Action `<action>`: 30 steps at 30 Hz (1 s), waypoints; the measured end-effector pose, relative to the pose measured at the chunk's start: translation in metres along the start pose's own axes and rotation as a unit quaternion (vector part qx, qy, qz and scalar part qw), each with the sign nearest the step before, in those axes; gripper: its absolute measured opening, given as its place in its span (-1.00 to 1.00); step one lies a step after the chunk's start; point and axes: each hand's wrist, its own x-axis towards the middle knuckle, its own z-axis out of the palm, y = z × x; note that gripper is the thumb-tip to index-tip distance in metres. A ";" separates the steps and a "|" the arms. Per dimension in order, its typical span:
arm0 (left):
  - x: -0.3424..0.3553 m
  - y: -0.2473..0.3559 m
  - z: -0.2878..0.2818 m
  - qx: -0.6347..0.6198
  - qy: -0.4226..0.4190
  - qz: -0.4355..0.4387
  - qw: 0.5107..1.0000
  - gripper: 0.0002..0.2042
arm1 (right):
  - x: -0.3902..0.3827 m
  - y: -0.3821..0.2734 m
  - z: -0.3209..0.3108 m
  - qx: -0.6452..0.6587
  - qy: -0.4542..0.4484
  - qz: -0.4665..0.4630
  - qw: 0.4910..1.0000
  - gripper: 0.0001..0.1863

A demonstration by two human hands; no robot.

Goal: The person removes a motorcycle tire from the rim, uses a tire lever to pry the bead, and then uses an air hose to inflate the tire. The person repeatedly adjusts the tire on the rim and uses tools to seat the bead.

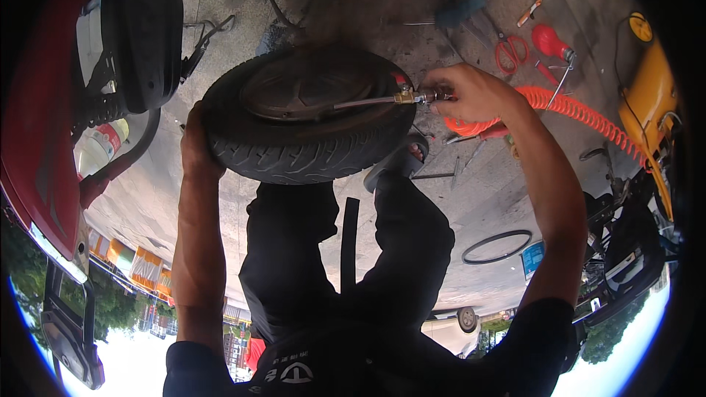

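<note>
A small wheel with a black tyre [309, 154] is held tilted in front of my knees. My left hand [198, 140] grips the tyre at its left side, with the fingers mostly hidden behind it. My right hand [467, 92] is closed on the metal fitting of an air hose nozzle [405, 95] at the wheel's right side. From this brass valve with a small red lever, a thin tube runs in over the hub [316, 92]. A coiled orange air hose [581, 110] trails away to the right from beneath my right hand.
Red-handled scissors [511, 54], a red bulb-shaped object [550, 42] and several tools lie on the floor at the far right. A black ring [496, 247] lies nearer. On the left stands a red motorbike [44, 125]; a yellow machine [643, 106] stands on the right.
</note>
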 end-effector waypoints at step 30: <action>0.041 0.174 0.160 0.255 -0.454 0.184 0.834 -0.78 | 0.012 0.066 0.029 -0.073 0.179 -0.268 0.944 -0.71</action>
